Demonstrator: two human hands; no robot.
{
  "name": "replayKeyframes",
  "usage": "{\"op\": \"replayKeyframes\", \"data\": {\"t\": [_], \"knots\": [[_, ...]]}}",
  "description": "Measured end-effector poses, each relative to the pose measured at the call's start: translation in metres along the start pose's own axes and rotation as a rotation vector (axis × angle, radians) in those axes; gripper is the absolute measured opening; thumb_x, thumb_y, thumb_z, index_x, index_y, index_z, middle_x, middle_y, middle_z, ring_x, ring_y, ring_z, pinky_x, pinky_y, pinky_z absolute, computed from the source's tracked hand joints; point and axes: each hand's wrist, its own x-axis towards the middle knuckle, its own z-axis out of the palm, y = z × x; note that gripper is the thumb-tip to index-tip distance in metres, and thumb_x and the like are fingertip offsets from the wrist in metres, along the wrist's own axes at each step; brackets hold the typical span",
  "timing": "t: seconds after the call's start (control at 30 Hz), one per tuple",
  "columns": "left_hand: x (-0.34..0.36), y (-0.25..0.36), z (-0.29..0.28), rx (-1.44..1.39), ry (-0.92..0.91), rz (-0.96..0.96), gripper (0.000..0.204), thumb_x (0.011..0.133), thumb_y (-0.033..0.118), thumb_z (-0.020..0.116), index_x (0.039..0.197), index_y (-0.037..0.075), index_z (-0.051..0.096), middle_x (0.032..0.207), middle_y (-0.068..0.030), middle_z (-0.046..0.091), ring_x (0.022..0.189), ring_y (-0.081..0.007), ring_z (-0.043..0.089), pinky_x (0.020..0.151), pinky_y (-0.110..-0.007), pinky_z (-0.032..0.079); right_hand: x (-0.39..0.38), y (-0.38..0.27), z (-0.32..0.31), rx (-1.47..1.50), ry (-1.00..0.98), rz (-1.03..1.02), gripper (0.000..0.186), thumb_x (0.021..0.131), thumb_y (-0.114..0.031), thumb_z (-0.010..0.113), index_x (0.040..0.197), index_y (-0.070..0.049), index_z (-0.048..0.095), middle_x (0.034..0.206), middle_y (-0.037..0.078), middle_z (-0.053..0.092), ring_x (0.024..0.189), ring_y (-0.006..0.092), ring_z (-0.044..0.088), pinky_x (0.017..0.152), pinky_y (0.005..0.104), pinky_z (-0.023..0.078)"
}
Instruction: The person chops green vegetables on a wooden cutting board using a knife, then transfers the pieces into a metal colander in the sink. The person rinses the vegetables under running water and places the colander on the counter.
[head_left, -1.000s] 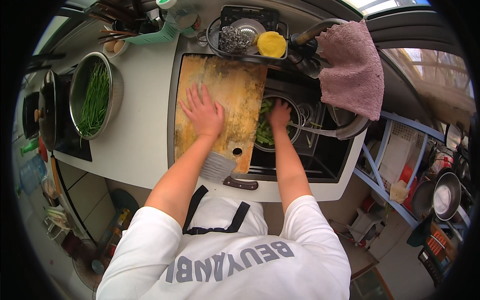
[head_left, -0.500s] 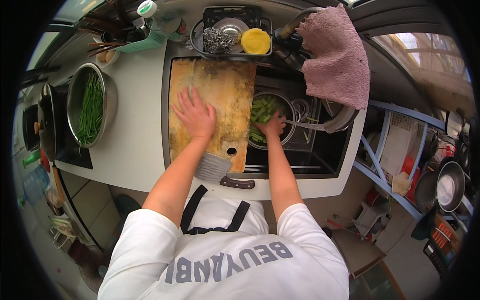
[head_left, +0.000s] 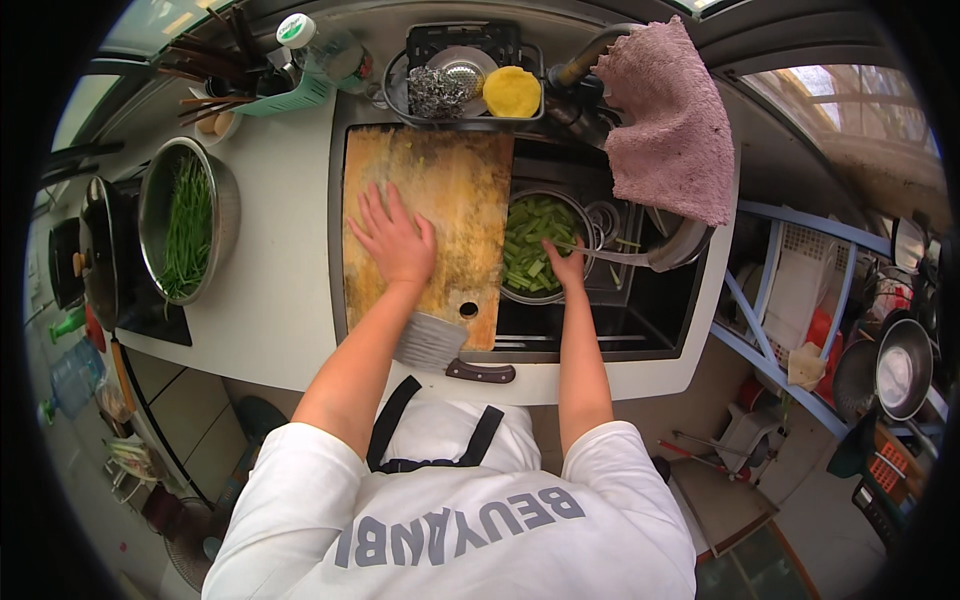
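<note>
The left hand (head_left: 395, 240) is laid flat on the worn, yellowish wooden cutting board (head_left: 455, 180) that bridges the left part of the dark sink (head_left: 600, 320) at the centre of the frame; its fingers (head_left: 372, 208) are spread wide and nothing is held in them. Compared with a second ago, when this hand was set near the board's middle, it is now seen nearer the board's left edge, and the board surface beside it is largely bare of greens.

The right hand (head_left: 568, 266) is placed on the near rim of the round steel bowl of chopped green beans (head_left: 535, 245) standing in the sink just right of the board. Its fingers are curled over the rim; whether the rim is actually pinched cannot be told. A second ago this hand was seen further over the bowl's contents; it has since been drawn back to the rim.

From these shifts it can be judged that the cut pieces have been moved off the board into the bowl, where they now lie.

A broad steel cleaver with a dark handle (head_left: 440, 345) is left at the board's near end. A large steel pot of long uncut green stalks (head_left: 185, 230) is seen at the left on the counter (head_left: 280, 290), and a pink towel (head_left: 665, 120) is draped at the upper right.
</note>
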Motion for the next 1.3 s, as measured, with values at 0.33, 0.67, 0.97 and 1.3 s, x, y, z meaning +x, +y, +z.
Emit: {"op": "replayKeyframes", "data": {"t": [0.33, 0.67, 0.97, 1.3], "knots": [[0.000, -0.001, -0.002, -0.015, 0.001, -0.006, 0.060, 0.082, 0.024, 0.051, 0.138, 0.004, 0.040, 0.146, -0.0184, 0.033, 0.139, -0.0375, 0.026, 0.112, -0.059, 0.012, 0.008, 0.008, -0.059, -0.708, 0.045, -0.164, 0.078, 0.079, -0.023, 0.076, 0.144, -0.012, 0.033, 0.131, 0.022, 0.045, 0.121, 0.0400, 0.047, 0.098, 0.0499, 0.044], [-0.001, -0.003, 0.001, 0.016, -0.016, 0.000, 0.063, 0.082, 0.027, 0.052, 0.139, 0.004, 0.040, 0.147, -0.0194, 0.031, 0.140, -0.0376, 0.022, 0.112, -0.060, 0.010, -0.055, -0.064, 0.017, -0.811, 0.122, -0.147, 0.083, 0.074, -0.029, 0.078, 0.142, -0.012, 0.035, 0.145, 0.026, 0.030, 0.129, 0.0456, 0.035, 0.097, 0.0509, 0.045], [0.000, -0.002, 0.000, 0.009, -0.007, 0.003, 0.061, 0.083, 0.025, 0.051, 0.138, 0.003, 0.040, 0.146, -0.0202, 0.032, 0.139, -0.0380, 0.023, 0.112, -0.060, 0.012, 0.003, -0.022, -0.003, -0.168, 0.010, -0.111, 0.067, 0.087, -0.024, 0.067, 0.145, -0.013, 0.034, 0.119, 0.030, 0.056, 0.107, 0.0378, 0.059, 0.086, 0.0501, 0.050], [-0.002, -0.004, 0.002, 0.021, 0.008, -0.003, 0.060, 0.083, 0.024, 0.053, 0.138, 0.004, 0.040, 0.145, -0.0186, 0.034, 0.139, -0.0373, 0.024, 0.112, -0.059, 0.012, -0.053, -0.064, 0.009, -0.802, -0.091, 0.021, 0.093, 0.088, -0.034, 0.066, 0.153, -0.023, 0.001, 0.155, 0.025, 0.005, 0.139, 0.0493, 0.012, 0.106, 0.0578, 0.033]]}}
